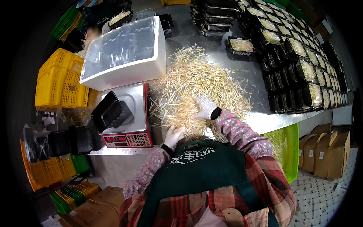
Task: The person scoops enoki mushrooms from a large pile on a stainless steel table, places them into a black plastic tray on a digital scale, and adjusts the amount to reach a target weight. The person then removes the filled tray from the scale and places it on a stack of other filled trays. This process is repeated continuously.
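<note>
A broad heap of bean sprouts [198, 73] lies loose on the metal table in front of me. My right hand [206, 107], in a white glove, rests on the heap's near part with thumb and fingers apart. My left hand [173, 138], also gloved, touches the heap's near left edge by my apron; its fingertips are partly hidden, so its grip is unclear. Sprouts lie between the two hands. Left of the heap, an empty black plastic tray [107, 112] sits tilted on a digital weighing scale [137, 110] with a red keypad.
A white foam box [124, 72] holds clear plastic lids [124, 42]. Filled trays [307, 71] stand stacked at right, beside one separate tray [241, 46]. Yellow crates [62, 82] stand left, a green basket [292, 153] below the table's right edge. Another person [99, 11] is at far left.
</note>
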A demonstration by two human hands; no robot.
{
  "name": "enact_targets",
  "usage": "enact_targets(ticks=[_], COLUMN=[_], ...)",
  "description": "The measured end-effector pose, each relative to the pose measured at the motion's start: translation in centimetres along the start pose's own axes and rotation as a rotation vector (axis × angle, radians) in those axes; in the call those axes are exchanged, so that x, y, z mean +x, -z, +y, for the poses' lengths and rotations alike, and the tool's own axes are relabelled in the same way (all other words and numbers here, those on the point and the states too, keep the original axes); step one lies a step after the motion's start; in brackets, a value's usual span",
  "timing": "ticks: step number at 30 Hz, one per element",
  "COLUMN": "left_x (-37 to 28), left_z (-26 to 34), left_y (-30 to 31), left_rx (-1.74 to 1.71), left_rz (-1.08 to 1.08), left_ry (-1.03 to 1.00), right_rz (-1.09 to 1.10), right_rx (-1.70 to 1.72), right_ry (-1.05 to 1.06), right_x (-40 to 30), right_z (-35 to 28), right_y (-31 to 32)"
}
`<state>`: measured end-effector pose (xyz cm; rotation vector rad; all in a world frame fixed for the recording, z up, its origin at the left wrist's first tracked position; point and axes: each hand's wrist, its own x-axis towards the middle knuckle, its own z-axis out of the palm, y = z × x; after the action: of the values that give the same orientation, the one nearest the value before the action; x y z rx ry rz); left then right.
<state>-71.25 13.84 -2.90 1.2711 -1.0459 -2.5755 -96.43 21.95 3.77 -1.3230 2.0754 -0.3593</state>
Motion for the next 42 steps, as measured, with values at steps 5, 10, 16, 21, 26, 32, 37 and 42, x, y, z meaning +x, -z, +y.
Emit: enact_targets(ticks=[5,10,16,21,26,32,37,42], left_x=[0.5,-0.5,0.4,1.5,0.6,-0.4,-1.3,-0.3], left_z=[2.3,3.7,3.8,1.2,2.4,2.5,2.7,1.6], left_y=[-5.0,-4.4,-2.9,1.0,1.2,1.7,2.5,3.6], left_rx=[-0.078,-0.325,-0.193,-0.053,-0.050,-0.077,-0.161,-0.224], left_rz=[0.038,-0.104,0.039,0.231,0.165,0.027,-0.017,-0.065], left_ry=[-0.315,-0.114,-0.196,-0.232,-0.272,-0.236,-0.184,-0.266], right_rz=[0.052,0.013,0.156,0.443,0.374,0.358,0.264,0.434], right_rx=[0.772,0.829,1.080,1.044,0.921,0.575,0.682,0.259], right_ry=[-0.031,-0.180,-0.104,-0.251,-0.223,0.061,-0.086,-0.116], right_x=[-0.4,-1.8,-1.4,-2.2,-2.2,-2.8,-4.3,-2.0], right_z=[0.2,-0.3,3.4,4.7,5.6,3.7,2.3,3.4], right_y=[-3.3,-2.5,-1.7,-0.5,0.1,-1.8,1.7,-0.3])
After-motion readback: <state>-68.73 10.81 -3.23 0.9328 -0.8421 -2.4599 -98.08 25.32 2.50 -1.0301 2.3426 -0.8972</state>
